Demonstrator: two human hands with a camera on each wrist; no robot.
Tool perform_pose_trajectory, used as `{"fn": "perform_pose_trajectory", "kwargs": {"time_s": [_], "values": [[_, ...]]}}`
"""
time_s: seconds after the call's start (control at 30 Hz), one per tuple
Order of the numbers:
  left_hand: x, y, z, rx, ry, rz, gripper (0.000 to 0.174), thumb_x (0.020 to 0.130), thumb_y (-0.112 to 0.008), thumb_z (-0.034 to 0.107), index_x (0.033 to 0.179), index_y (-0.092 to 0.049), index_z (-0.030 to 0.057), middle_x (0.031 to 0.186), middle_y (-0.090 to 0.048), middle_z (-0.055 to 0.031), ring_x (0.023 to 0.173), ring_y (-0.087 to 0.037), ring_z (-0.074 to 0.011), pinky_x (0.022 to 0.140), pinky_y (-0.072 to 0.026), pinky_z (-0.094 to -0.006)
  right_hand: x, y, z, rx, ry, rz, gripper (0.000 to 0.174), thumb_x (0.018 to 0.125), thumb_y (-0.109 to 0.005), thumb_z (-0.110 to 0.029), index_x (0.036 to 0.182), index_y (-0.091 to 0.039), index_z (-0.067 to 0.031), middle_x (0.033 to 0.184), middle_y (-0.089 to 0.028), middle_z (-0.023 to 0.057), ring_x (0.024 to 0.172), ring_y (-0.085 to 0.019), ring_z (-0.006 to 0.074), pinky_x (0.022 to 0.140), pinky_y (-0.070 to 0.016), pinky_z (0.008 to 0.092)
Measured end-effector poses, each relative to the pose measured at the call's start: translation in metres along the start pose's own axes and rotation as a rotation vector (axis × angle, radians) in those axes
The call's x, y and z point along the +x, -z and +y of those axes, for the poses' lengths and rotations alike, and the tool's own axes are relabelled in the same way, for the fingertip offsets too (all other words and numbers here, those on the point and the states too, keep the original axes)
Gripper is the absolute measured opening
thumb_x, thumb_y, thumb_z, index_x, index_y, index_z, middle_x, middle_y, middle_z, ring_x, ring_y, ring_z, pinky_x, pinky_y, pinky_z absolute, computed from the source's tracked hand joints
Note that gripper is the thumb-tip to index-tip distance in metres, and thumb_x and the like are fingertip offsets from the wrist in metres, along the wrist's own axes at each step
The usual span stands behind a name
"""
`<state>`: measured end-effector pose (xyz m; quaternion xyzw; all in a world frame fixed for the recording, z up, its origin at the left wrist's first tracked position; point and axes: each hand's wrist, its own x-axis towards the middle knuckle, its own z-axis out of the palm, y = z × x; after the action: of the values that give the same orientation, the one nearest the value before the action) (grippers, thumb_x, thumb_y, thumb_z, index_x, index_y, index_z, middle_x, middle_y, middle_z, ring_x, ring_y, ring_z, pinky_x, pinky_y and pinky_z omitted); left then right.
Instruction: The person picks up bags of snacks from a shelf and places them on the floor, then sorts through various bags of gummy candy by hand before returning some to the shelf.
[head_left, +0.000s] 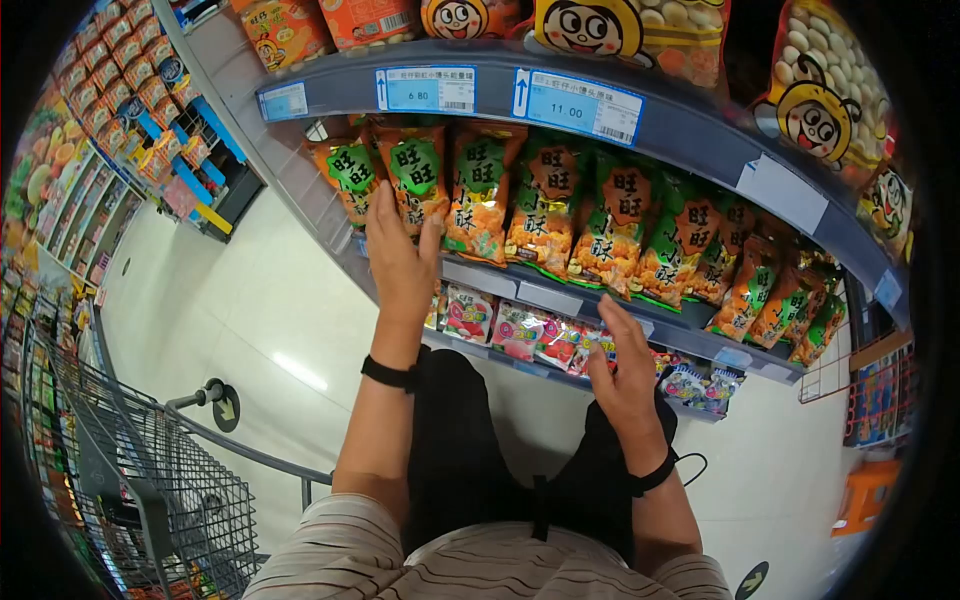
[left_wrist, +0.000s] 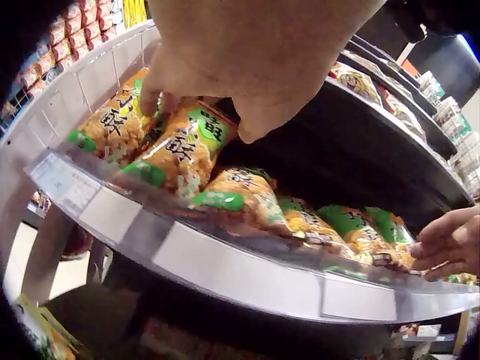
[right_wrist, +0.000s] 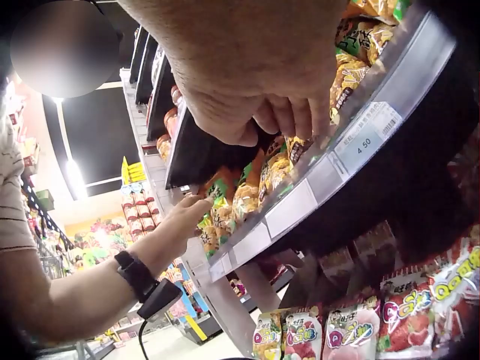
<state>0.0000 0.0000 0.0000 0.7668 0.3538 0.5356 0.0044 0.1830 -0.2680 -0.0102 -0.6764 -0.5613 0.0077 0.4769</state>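
Observation:
A row of orange and green snack bags (head_left: 480, 195) stands along the shelf in the head view. My left hand (head_left: 402, 265) is at the row's left end, its fingers and thumb spread to either side of the second snack bag (left_wrist: 182, 146). Thumb and fingertips are right at that bag's edges in the left wrist view. My right hand (head_left: 628, 375) is just in front of the shelf edge, right of the middle, fingers extended and thumb apart, with nothing in it. The right wrist view shows its fingers overlapping the bags behind the edge.
Above, a shelf carries price tags (head_left: 578, 108) and larger packs (head_left: 630, 35). Colourful candy bags (head_left: 518, 332) fill the lower shelf. A wire shopping cart (head_left: 150, 470) stands at the left, and an orange stool (head_left: 868, 497) at the right. White floor (head_left: 260, 300) shows at the left.

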Motion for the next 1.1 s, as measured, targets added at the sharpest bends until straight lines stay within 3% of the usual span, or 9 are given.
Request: {"fn": "perform_pose_trajectory", "kwargs": {"time_s": [0.17, 0.27, 0.57, 0.67, 0.77, 0.87, 0.97, 1.1], "values": [[0.012, -0.004, -0.011, -0.127, 0.123, -0.125, 0.072, 0.091, -0.072, 0.023, 0.148, -0.037, -0.0027, 0.133, -0.051, -0.0297, 0.122, -0.052, -0.0454, 0.103, -0.0418, -0.0503, -0.002, -0.016, -0.013, 0.024, 0.000, -0.004, 0.045, 0.088, -0.064, -0.001, 0.133, -0.058, 0.0002, 0.136, -0.058, 0.0206, 0.124, -0.058, 0.0359, 0.105, -0.0461, 0.0417], [0.016, -0.005, -0.019, 0.009, -0.038, -0.138, 0.074, 0.089, -0.073, 0.022, 0.149, -0.036, -0.0015, 0.129, -0.053, -0.0291, 0.118, -0.054, -0.0459, 0.099, -0.0444, -0.0496, -0.003, -0.020, -0.015, 0.032, 0.005, -0.004, 0.044, 0.087, -0.064, 0.000, 0.131, -0.058, 0.0007, 0.135, -0.059, 0.0208, 0.124, -0.059, 0.0361, 0.104, -0.0470, 0.0413], [0.023, -0.003, -0.031, 0.003, 0.027, -0.205, 0.076, 0.086, -0.072, 0.015, 0.151, -0.034, 0.0016, 0.119, -0.056, -0.0271, 0.109, -0.057, -0.0446, 0.094, -0.0473, -0.0500, -0.003, -0.026, -0.016, 0.046, -0.037, -0.047, 0.044, 0.087, -0.063, 0.001, 0.131, -0.057, 0.0009, 0.134, -0.060, 0.0213, 0.123, -0.060, 0.0364, 0.103, -0.0479, 0.0412], [0.028, 0.001, -0.031, -0.015, 0.106, -0.277, 0.073, 0.086, -0.070, 0.014, 0.149, -0.037, 0.0025, 0.120, -0.054, -0.0280, 0.111, -0.056, -0.0449, 0.095, -0.0476, -0.0501, -0.003, -0.026, -0.013, 0.017, -0.020, -0.054, 0.044, 0.088, -0.063, 0.001, 0.131, -0.057, 0.0007, 0.134, -0.060, 0.0213, 0.123, -0.060, 0.0367, 0.103, -0.0480, 0.0412], [0.028, -0.001, -0.030, 0.050, -0.052, -0.157, 0.070, 0.086, -0.070, 0.017, 0.148, -0.039, 0.0026, 0.124, -0.051, -0.0285, 0.113, -0.054, -0.0450, 0.094, -0.0474, -0.0506, -0.003, -0.026, -0.010, 0.017, -0.010, -0.049, 0.043, 0.088, -0.063, 0.000, 0.131, -0.057, 0.0005, 0.133, -0.060, 0.0211, 0.122, -0.060, 0.0372, 0.103, -0.0481, 0.0413], [0.032, 0.001, -0.016, 0.036, -0.079, -0.094, 0.070, 0.087, -0.070, 0.018, 0.149, -0.040, 0.0039, 0.127, -0.050, -0.0284, 0.115, -0.052, -0.0453, 0.094, -0.0472, -0.0511, -0.005, -0.026, -0.011, 0.019, -0.017, -0.052, 0.043, 0.088, -0.063, 0.000, 0.131, -0.057, 0.0004, 0.133, -0.060, 0.0212, 0.122, -0.060, 0.0378, 0.103, -0.0482, 0.0414], [0.039, 0.003, -0.008, 0.078, -0.040, -0.200, 0.069, 0.089, -0.070, 0.016, 0.150, -0.039, 0.0067, 0.125, -0.051, -0.0258, 0.115, -0.055, -0.0434, 0.094, -0.0484, -0.0472, -0.006, -0.027, -0.009, 0.020, -0.017, -0.067, 0.043, 0.087, -0.063, 0.000, 0.130, -0.058, 0.0006, 0.132, -0.060, 0.0212, 0.121, -0.060, 0.0381, 0.103, -0.0482, 0.0414], [0.041, -0.007, -0.011, -0.005, -0.029, -0.221, 0.067, 0.088, -0.069, 0.016, 0.149, -0.042, 0.0091, 0.127, -0.050, -0.0257, 0.113, -0.054, -0.0447, 0.094, -0.0479, -0.0490, -0.008, -0.028, -0.008, 0.025, -0.025, -0.073, 0.043, 0.087, -0.063, 0.000, 0.130, -0.058, 0.0006, 0.131, -0.060, 0.0209, 0.121, -0.060, 0.0380, 0.103, -0.0480, 0.0417]]}}
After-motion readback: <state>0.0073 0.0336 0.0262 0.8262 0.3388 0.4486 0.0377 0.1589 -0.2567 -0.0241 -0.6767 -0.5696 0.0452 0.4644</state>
